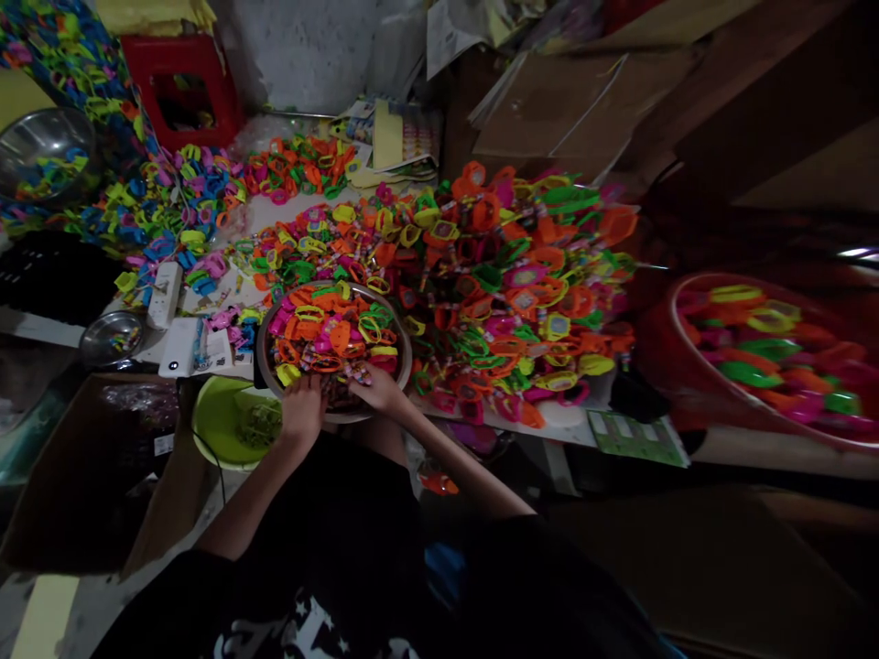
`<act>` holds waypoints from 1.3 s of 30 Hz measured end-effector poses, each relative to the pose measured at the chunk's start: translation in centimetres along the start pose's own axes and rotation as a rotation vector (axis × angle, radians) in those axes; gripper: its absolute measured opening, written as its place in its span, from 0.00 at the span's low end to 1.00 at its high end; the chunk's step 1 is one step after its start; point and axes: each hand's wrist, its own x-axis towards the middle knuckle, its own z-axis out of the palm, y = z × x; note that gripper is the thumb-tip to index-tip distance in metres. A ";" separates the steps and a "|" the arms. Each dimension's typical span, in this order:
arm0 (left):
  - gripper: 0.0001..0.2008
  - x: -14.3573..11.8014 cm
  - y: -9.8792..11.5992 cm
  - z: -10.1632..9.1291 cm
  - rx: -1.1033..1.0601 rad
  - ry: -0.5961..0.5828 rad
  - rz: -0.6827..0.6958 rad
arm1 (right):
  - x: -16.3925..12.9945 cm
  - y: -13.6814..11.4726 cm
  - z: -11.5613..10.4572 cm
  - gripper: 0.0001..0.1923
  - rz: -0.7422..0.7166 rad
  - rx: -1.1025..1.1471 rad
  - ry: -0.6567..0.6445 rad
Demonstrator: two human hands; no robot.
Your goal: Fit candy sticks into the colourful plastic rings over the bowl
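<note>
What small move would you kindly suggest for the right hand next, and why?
Perhaps lift the right hand, because it seems to pinch a small multicoloured item among colourful watch-shaped plastic pieces in a round metal bowl, with the left hand at its near side.

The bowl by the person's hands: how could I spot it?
Find the big mound of bright pieces right of centre. Just left, a round metal bowl has the left hand and right hand at its near side. Its silvery rim and bright heap, much of it orange, set it apart from the lime-green basin below-left.
</note>
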 end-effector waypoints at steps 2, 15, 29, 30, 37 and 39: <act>0.11 0.0 0.0 0.0 -0.032 0.009 -0.002 | 0.0 0.2 0.7 0.06 0.064 0.120 -0.076; 0.22 -2.9 -0.4 3.0 -0.436 0.335 0.131 | -0.3 -0.3 2.7 0.18 -0.175 0.036 -0.040; 0.07 -2.5 -1.6 0.1 -0.100 0.264 0.057 | 0.0 0.1 -0.5 0.19 -0.036 0.121 0.210; 0.08 -2.2 -1.8 0.1 -0.072 0.214 0.067 | 0.0 0.2 -1.0 0.19 -0.033 0.115 0.239; 0.12 -0.1 -0.1 -0.6 0.085 -0.036 0.042 | -0.9 0.3 -2.1 0.17 -0.003 0.080 0.252; 0.13 0.3 0.3 -0.7 0.110 -0.074 0.036 | -1.2 0.1 -2.3 0.18 -0.013 0.055 0.244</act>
